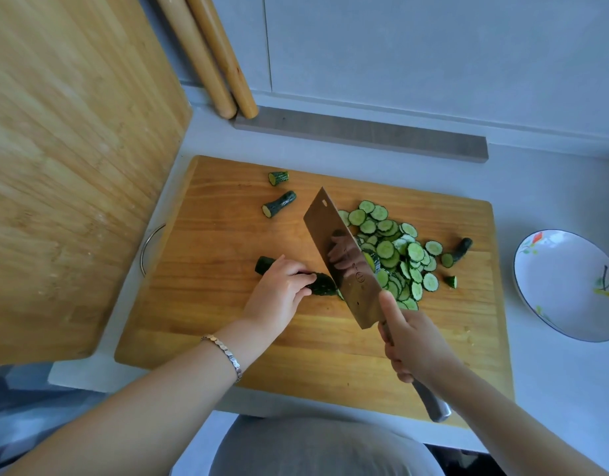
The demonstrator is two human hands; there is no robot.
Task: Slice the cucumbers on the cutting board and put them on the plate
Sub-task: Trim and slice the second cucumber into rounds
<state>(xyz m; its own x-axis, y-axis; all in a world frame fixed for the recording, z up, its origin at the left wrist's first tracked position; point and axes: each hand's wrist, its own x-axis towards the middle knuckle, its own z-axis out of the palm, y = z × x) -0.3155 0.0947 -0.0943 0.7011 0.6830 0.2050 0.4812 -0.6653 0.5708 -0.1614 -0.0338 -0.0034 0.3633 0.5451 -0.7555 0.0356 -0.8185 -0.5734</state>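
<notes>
slicing underway: left hand [279,290] pinning cucumber [322,285] mid cutting board [227,242], right hand [412,341] gripping cleaver [344,255] at its cut end. slices [395,255] heaped beside; plate [567,286] bare on desk [553,201]. next, likely: inch fingers back, chop again.

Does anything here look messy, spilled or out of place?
Nothing is spilled or damaged. The slices lie heaped on the cutting board, none yet on the plate. Cut end pieces lie scattered at the board's far side and right of the heap. A second large board leans at the left.
</notes>
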